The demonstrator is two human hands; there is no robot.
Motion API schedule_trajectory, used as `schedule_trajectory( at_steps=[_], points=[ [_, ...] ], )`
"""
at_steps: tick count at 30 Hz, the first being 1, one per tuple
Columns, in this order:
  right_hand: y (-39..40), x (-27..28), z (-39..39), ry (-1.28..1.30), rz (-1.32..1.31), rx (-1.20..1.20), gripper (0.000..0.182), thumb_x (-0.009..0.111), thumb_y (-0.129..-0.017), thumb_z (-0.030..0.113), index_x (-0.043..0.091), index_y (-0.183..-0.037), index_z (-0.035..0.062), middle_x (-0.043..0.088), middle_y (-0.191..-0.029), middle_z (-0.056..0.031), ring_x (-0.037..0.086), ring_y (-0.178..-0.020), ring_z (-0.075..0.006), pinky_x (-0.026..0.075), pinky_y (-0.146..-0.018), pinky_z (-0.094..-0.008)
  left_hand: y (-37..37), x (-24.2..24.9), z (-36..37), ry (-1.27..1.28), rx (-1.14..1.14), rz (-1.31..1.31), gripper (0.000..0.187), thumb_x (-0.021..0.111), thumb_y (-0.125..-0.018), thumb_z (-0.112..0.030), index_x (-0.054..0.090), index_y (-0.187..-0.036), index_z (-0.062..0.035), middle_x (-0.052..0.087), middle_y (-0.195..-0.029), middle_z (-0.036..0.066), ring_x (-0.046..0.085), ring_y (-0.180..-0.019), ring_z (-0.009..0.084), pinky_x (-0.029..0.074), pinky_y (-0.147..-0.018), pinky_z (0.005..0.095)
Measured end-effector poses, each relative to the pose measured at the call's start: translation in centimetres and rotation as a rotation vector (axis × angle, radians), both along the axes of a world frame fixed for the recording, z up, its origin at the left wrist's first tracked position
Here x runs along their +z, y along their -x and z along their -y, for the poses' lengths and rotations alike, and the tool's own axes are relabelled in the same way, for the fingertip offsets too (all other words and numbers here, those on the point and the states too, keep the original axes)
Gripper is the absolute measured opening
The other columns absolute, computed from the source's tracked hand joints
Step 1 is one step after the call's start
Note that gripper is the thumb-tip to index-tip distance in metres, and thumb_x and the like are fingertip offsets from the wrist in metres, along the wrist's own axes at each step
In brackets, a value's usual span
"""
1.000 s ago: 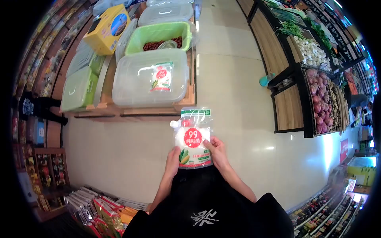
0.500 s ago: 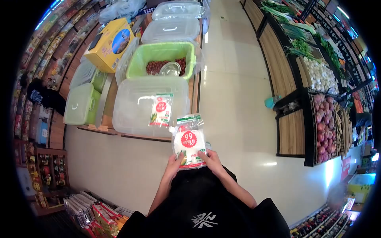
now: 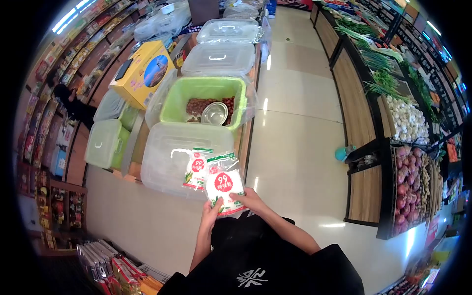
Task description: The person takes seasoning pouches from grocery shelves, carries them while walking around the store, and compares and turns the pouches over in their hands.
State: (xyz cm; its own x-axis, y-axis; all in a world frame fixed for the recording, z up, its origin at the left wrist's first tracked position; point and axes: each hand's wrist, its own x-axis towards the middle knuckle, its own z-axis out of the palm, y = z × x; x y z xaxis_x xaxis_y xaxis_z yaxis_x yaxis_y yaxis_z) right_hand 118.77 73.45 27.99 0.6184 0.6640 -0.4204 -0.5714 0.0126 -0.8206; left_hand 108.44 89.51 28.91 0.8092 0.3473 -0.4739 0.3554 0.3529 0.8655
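Observation:
Both hands hold a plastic packet (image 3: pixel 223 183) with white contents, a red circle marked 99, a green band on top and a corn picture near the bottom. My left hand (image 3: pixel 210 212) grips its lower left corner with the thumb on the front. My right hand (image 3: pixel 253 201) grips the lower right side, its thumb also across the front. Just beyond, a similar smaller-looking packet (image 3: pixel 195 166) lies on the clear plastic lid (image 3: pixel 160 164) of a bin. The held packet overlaps its right edge in view.
A green bin (image 3: pixel 172 105) of reddish-brown items holds a metal bowl (image 3: pixel 215 114). Left of it stands a yellow box (image 3: pixel 142 71) with a phone-like dark object on top. Onions (image 3: pixel 408 182) and garlic (image 3: pixel 405 120) fill racks at right. A person in black (image 3: pixel 71 101) is at the left shelves.
The held packet has shifted left and tilted, overlapping the packet on the lid. A white spout-like part beside it no longer shows. My head view has moved, so the bins sit lower.

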Motion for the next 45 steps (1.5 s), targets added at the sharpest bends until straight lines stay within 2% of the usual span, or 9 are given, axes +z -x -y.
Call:
schedule_trajectory(
  at_steps=[6, 10, 11, 12, 22, 30, 31, 35, 45],
  points=[
    [-1.1, 0.6, -6.0, -0.007, 0.081, -0.091, 0.037, 0.069, -0.085, 0.026, 0.062, -0.107, -0.0035, 0.067, -0.096, -0.0089, 0.063, -0.083, -0.0113, 0.051, -0.072, -0.0279, -1.6, 3.1, -3.8, -0.21, 0.148, 0.086, 0.037, 0.063, -0.089, -0.015, 0.05, -0.12, 0.0009, 0.06, -0.109, 0.009, 0.058, -0.094, 0.0131, 0.048, -0.081, 0.0273],
    [-1.1, -3.6, -9.9, 0.184, 0.495, -0.122, 0.058, 0.071, -0.08, 0.037, 0.051, -0.116, -0.0031, 0.064, -0.102, -0.0189, 0.064, -0.093, -0.0254, 0.049, -0.08, -0.0367, -0.5, 0.0, -8.0, -0.522, 0.052, 0.011, 0.05, 0.069, -0.084, -0.022, 0.047, -0.123, 0.0013, 0.058, -0.11, 0.012, 0.056, -0.099, 0.0171, 0.049, -0.078, 0.0307],
    [-1.1, -4.3, -10.1, 0.379, 0.623, -0.034, 0.067, 0.071, -0.077, 0.042, 0.044, -0.12, -0.0017, 0.061, -0.106, -0.0261, 0.06, -0.099, -0.0376, 0.046, -0.084, -0.0433, -0.1, -0.4, -8.8, -0.68, 0.004, -0.016, 0.053, 0.07, -0.083, -0.024, 0.046, -0.123, 0.0012, 0.058, -0.11, 0.013, 0.056, -0.098, 0.0184, 0.05, -0.077, 0.0314],
    [-1.0, -4.0, -10.3, 0.391, 0.591, -0.044, 0.068, 0.072, -0.077, 0.04, 0.043, -0.121, -0.0024, 0.06, -0.108, -0.0246, 0.06, -0.1, -0.0352, 0.046, -0.086, -0.0418, -0.1, -0.5, -10.0, -0.846, -0.048, -0.037, 0.056, 0.072, -0.081, -0.025, 0.046, -0.124, 0.001, 0.057, -0.11, 0.014, 0.056, -0.098, 0.0197, 0.05, -0.076, 0.032],
    [-1.7, 2.9, -12.3, 0.299, 0.437, -0.231, 0.062, 0.072, -0.08, 0.028, 0.041, -0.124, -0.0043, 0.058, -0.112, -0.0202, 0.057, -0.105, -0.0264, 0.043, -0.09, -0.0354, -3.9, 1.3, -13.3, -0.709, -0.053, 0.104, 0.045, 0.071, -0.081, -0.018, 0.052, -0.119, -0.0038, 0.054, -0.108, 0.009, 0.053, -0.09, 0.0165, 0.048, -0.069, 0.0291],
    [-0.9, 0.5, -12.5, 0.635, 0.797, -0.262, 0.077, 0.071, -0.077, 0.029, 0.031, -0.137, 0.0003, 0.041, -0.131, -0.0271, 0.044, -0.12, -0.0383, 0.036, -0.1, -0.0445, -5.1, -2.8, -15.1, -0.806, -0.265, 0.191, 0.045, 0.071, -0.08, -0.019, 0.051, -0.117, -0.0033, 0.053, -0.101, 0.011, 0.053, -0.094, 0.0203, 0.047, -0.075, 0.0307],
    [-0.3, 0.3, -12.5, 0.644, 0.832, -0.322, 0.074, 0.072, -0.075, 0.027, 0.036, -0.136, 0.0048, 0.04, -0.131, -0.0269, 0.045, -0.118, -0.0398, 0.036, -0.1, -0.0462, -5.9, 0.3, -14.2, -0.582, -0.281, 0.036, 0.046, 0.071, -0.079, -0.019, 0.05, -0.117, -0.003, 0.052, -0.104, 0.015, 0.053, -0.097, 0.026, 0.045, -0.082, 0.0346],
    [-0.3, 1.2, -11.9, 0.803, 0.987, -0.289, 0.067, 0.073, -0.072, 0.022, 0.045, -0.131, 0.0098, 0.038, -0.132, -0.0247, 0.04, -0.121, -0.0414, 0.034, -0.102, -0.0458, -7.2, -1.2, -16.1, -0.873, -0.441, 0.154, 0.035, 0.072, -0.077, -0.02, 0.053, -0.102, -0.0032, 0.05, -0.102, 0.015, 0.051, -0.097, 0.0303, 0.041, -0.086, 0.0385],
    [-0.4, -0.1, -12.2, 0.762, 0.857, -0.288, 0.075, 0.078, -0.065, 0.027, 0.045, -0.131, 0.0139, 0.033, -0.135, -0.0256, 0.035, -0.125, -0.0422, 0.032, -0.104, -0.0469, -8.5, -3.1, -18.6, -0.944, -0.455, 0.247, 0.017, 0.068, -0.08, -0.015, 0.057, -0.087, -0.0028, 0.051, -0.102, 0.013, 0.051, -0.096, 0.0245, 0.044, -0.081, 0.0336]
  ],
)
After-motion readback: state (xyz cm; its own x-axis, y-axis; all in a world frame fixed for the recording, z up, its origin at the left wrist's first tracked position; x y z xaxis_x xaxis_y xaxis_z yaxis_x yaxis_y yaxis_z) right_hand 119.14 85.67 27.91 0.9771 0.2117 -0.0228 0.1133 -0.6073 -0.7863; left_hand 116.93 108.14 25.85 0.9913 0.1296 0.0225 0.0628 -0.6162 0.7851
